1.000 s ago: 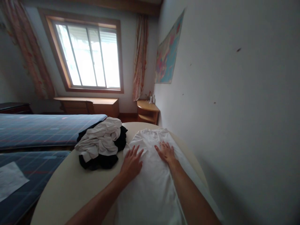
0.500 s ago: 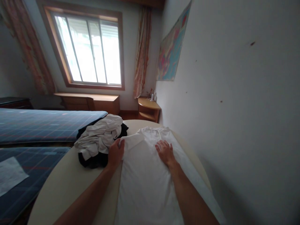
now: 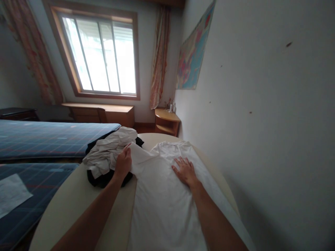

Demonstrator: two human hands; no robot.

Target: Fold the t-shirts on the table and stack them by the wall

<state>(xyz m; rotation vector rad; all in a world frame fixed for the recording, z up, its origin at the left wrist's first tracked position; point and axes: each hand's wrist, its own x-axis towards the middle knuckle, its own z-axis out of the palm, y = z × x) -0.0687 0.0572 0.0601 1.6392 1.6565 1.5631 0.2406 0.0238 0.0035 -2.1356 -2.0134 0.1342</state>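
Note:
A white T-shirt lies spread over a round cream table, its collar toward the far edge. My left hand is closed on the shirt's left sleeve, pulling it out to the side and a little off the table. Flat on the upper chest of the shirt rests my right hand, fingers spread. Just beyond my left hand sits a crumpled heap of pale grey-white cloth, with black cloth under it.
Blue plaid mattresses stand to the left, one with a sheet of paper on it. A white wall runs close along the right. A wooden corner shelf and a low desk are at the back below the window.
My left hand has moved left and slightly up, drawing the sleeve outward from the shirt body. The right hand stays on the chest, its fingers spread a bit wider.

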